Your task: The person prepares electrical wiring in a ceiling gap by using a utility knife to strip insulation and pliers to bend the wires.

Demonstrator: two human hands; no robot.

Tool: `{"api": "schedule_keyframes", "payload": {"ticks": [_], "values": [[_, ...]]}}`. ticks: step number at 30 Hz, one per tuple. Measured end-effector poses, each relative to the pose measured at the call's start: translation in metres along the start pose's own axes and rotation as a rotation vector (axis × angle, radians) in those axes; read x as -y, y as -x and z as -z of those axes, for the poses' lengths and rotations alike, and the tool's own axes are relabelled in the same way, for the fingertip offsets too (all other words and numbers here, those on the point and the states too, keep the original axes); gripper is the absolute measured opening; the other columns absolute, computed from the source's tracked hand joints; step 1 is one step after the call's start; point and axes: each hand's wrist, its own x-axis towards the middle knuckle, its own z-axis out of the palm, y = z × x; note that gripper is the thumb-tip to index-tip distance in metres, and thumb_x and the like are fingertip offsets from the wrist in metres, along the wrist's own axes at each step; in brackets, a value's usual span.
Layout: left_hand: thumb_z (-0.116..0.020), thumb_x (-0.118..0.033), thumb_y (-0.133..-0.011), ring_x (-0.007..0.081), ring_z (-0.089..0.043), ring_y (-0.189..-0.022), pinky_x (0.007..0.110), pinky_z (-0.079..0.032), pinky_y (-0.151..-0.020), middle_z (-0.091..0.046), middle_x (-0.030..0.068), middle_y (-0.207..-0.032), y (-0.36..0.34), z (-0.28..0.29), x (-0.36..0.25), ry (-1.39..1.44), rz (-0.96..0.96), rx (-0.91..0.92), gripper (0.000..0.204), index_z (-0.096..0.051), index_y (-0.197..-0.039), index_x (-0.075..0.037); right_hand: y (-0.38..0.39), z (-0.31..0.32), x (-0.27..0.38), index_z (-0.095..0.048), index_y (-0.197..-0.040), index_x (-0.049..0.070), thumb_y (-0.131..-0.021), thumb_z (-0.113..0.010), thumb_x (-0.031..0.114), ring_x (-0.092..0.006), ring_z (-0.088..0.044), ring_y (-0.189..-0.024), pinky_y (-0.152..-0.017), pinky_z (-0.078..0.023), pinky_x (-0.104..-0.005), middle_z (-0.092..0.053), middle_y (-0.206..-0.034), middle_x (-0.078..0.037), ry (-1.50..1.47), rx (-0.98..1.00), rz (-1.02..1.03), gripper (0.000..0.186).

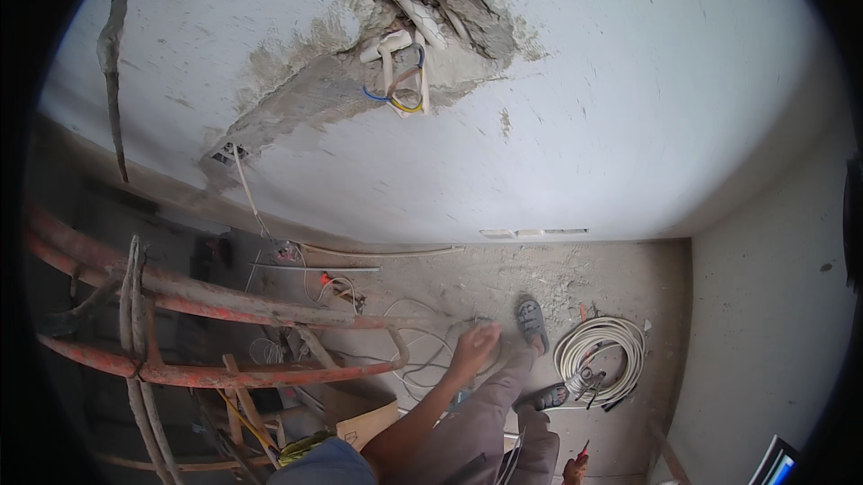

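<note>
My left hand [479, 341] is held out low over the floor, left of my shoe [530, 312]. Its fingers look bunched together; whatever they may hold is too small to make out. At the bottom edge, partly cut off, my right hand [573, 471] grips a small red screwdriver [582, 454] with its thin end pointing up. Ahead, a broken-out hollow in the white wall shows white conduit pipes [421, 19]. Blue, brown and yellow wires [406, 106] hang loose from it. Neither hand touches them.
Red metal scaffolding [243, 309] fills the left side, with a cardboard box [367, 422] below it. A coil of white cable [600, 361] lies right of my feet. Loose cables and a grey rod [315, 267] lie along the wall. A lit screen [778, 467] shows at lower right.
</note>
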Motion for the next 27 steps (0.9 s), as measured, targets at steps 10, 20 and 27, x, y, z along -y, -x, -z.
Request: {"api": "schedule_keyframes", "payload": {"ticks": [10,20,27], "values": [[-0.053,-0.032,-0.101,0.0241,-0.061,-0.109,0.037,-0.051,-0.089,-0.059,0.0133,-0.121,-0.083,0.002,-0.364,0.426,-0.601,-0.166,0.045,-0.047,-0.134,-0.003,-0.075,0.135,0.248,-0.052,-0.111,-0.004,-0.084,-0.054,0.014,-0.0407,-0.062,-0.090,-0.078,-0.048,-0.0496,-0.061,-0.096,-0.027,-0.479,-0.107,-0.267,0.033],[-0.065,-0.019,-0.095,0.0152,-0.065,-0.079,0.030,-0.055,-0.073,-0.066,0.0089,-0.090,-0.109,0.023,-0.389,0.356,-0.493,-0.016,0.027,-0.058,-0.111,0.002,-0.175,0.319,0.506,-0.049,-0.121,-0.003,-0.093,-0.051,0.015,-0.0348,-0.061,-0.082,-0.076,-0.048,-0.0426,-0.061,-0.092,-0.022,-0.584,-0.075,0.071,0.033],[-0.060,-0.024,-0.098,0.0135,-0.062,-0.069,0.028,-0.054,-0.063,-0.065,0.0098,-0.085,-0.135,0.022,-0.377,0.236,-0.507,0.027,0.025,-0.057,-0.103,0.000,-0.199,0.467,0.674,-0.064,-0.097,0.000,-0.087,-0.060,0.002,-0.0048,-0.042,-0.061,-0.057,-0.036,-0.0216,-0.046,-0.067,0.004,-1.009,0.042,0.479,0.012]]}}
